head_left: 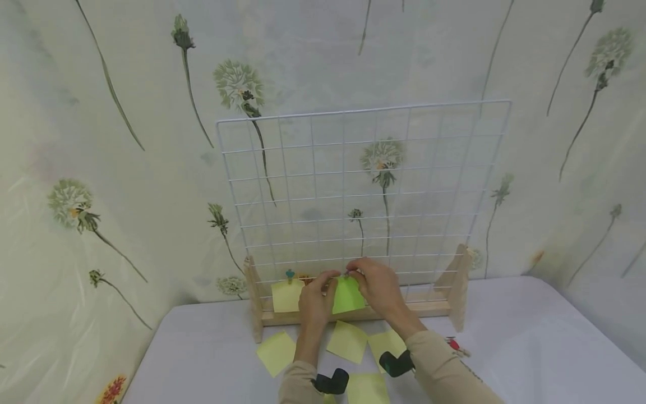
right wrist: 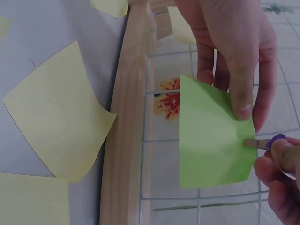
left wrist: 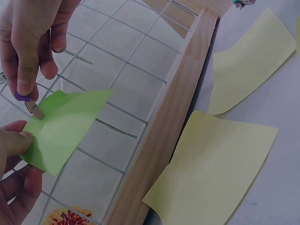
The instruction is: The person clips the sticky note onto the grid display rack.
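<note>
Green note (head_left: 348, 295) at the lower edge of the wire grid (head_left: 344, 196), held against its front, a little left of the grid's centre, by a person facing it from where I stand. The left hand (head_left: 314, 303) pinches the note between thumb and fingers at its upper left, the thumb lying on the front face. The right hand (head_left: 381, 286) pinches a small wooden clip (right wrist: 251, 143) by its purple top, the fingers closed narrowly on it; the clip's tip lies over the note's upper edge. Whether the clip also bites a wire of the grid I cannot tell.

Left of the green note, low on the grid, hangs a yellow note (head_left: 287, 296) under a teal clip (head_left: 290, 274). The grid stands upright in a wooden stand (head_left: 429, 309), whose bar runs along its foot. In front of the grid, loose yellow notes (head_left: 348, 342) lie spread on the white table (head_left: 520, 325); toward the grid's right and nearer the person, a small red item (head_left: 452, 343) lies beside the right sleeve (head_left: 444, 365), too small to make out. Behind the grid rises a wall covering (head_left: 151, 185) printed with dandelions.
</note>
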